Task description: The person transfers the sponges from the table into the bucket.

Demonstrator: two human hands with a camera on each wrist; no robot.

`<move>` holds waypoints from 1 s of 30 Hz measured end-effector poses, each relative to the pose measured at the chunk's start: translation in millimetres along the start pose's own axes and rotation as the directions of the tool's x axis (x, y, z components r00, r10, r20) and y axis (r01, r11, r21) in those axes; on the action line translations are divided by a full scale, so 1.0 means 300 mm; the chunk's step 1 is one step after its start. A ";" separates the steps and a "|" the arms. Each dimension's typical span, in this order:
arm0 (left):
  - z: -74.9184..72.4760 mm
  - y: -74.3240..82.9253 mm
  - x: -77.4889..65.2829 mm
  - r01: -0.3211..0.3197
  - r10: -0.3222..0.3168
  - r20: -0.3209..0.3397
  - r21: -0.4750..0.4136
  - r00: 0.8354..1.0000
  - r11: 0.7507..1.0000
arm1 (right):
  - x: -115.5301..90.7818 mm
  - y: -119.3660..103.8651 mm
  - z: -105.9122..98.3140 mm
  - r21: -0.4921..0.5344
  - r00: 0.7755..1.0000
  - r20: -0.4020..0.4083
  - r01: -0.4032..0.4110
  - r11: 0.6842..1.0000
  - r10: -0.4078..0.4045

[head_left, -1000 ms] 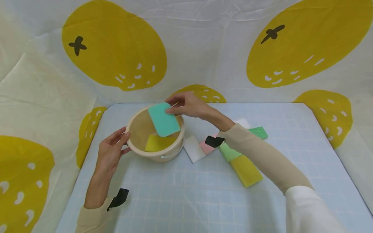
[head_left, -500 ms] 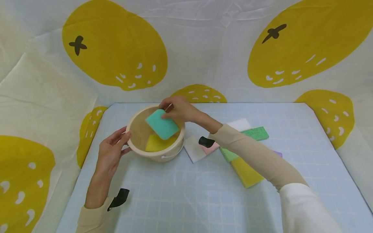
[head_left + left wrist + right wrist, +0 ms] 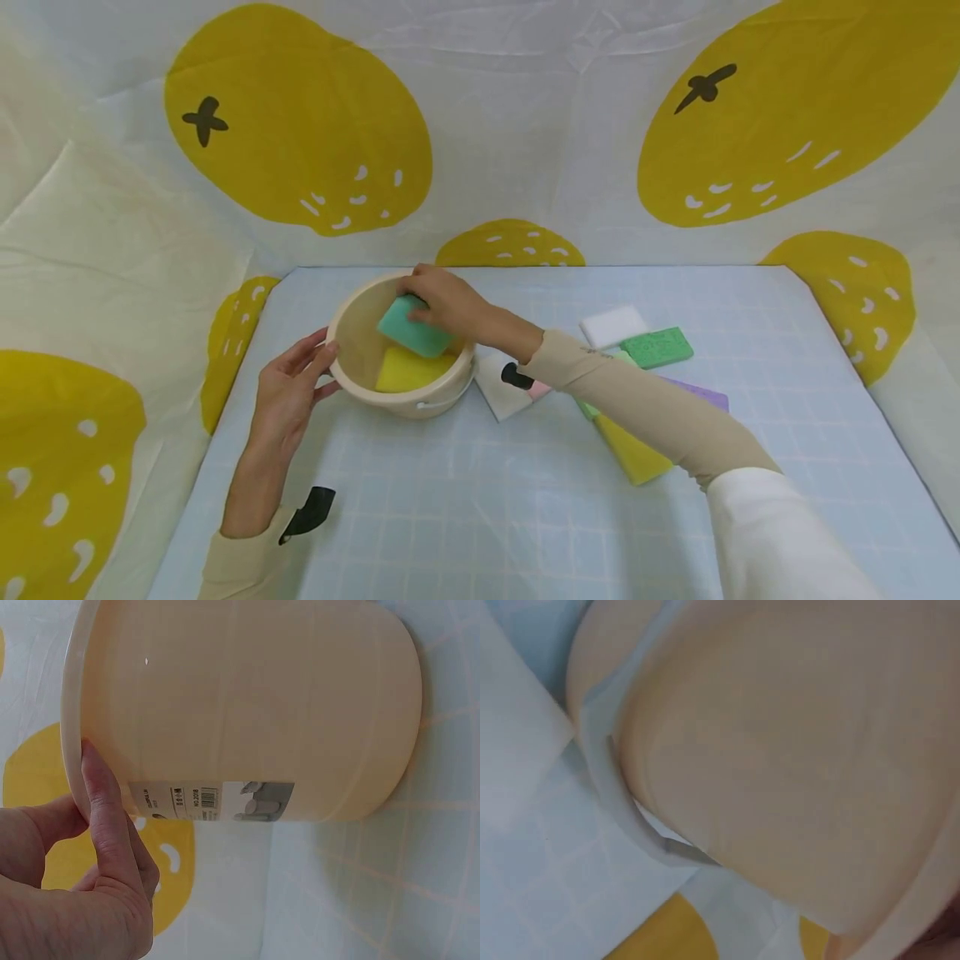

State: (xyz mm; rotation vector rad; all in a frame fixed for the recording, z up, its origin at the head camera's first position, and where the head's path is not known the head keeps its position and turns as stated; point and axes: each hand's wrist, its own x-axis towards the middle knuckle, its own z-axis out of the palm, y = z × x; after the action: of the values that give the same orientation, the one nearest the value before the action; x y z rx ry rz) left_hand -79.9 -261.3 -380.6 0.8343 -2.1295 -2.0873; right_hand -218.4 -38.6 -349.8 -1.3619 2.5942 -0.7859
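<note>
A cream plastic bucket (image 3: 360, 333) stands at the back left of the table. My left hand (image 3: 283, 396) pinches its rim on the left side, the thumb over the edge and fingers outside; the left wrist view shows the same grip beside a printed label (image 3: 214, 801). Reaching over the bucket's far right rim, my right hand (image 3: 450, 304) holds a turquoise sponge (image 3: 414, 332) down inside. A yellow sponge (image 3: 408, 372) lies in the bucket, partly overlapped by the turquoise one. In the right wrist view the bucket wall (image 3: 795, 750) hides most of that hand.
Right of the bucket lie a white sponge (image 3: 498, 392) and a pink one (image 3: 538, 390). Under and beyond the right forearm are yellow (image 3: 633, 450), purple (image 3: 705, 393), green (image 3: 658, 347) and white (image 3: 613, 327) sponges. The bucket's white handle (image 3: 622, 802) hangs at its side.
My right hand has moved left and lower, taking the turquoise sponge deeper into the bucket. More sponges show behind the right forearm. My left hand stays at the rim.
</note>
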 end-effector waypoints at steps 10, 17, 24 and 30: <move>-0.004 -0.001 0.003 -0.003 0.003 0.006 -0.007 1.000 1.000 | 0.016 -0.017 0.062 -0.191 0.999 0.006 0.042 0.981 -0.041; -0.002 -0.001 0.003 0.000 0.000 0.011 -0.009 1.000 1.000 | 0.028 -0.030 0.073 -0.349 0.989 -0.012 0.132 0.928 -0.145; 0.000 0.000 -0.001 0.003 -0.003 0.004 0.004 1.000 1.000 | 0.041 -0.044 0.111 -0.494 0.985 0.065 0.169 0.853 -0.157; 0.004 0.001 -0.005 0.012 -0.012 -0.011 0.015 1.000 1.000 | 0.036 -0.037 0.128 -0.410 0.988 0.110 0.144 0.901 -0.108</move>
State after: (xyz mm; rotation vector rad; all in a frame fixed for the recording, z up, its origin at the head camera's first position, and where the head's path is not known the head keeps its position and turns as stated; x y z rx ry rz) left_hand -79.0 -259.7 -379.9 0.8602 -2.1425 -2.0702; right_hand -204.1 -67.3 -375.8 -1.6408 2.7293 -0.1738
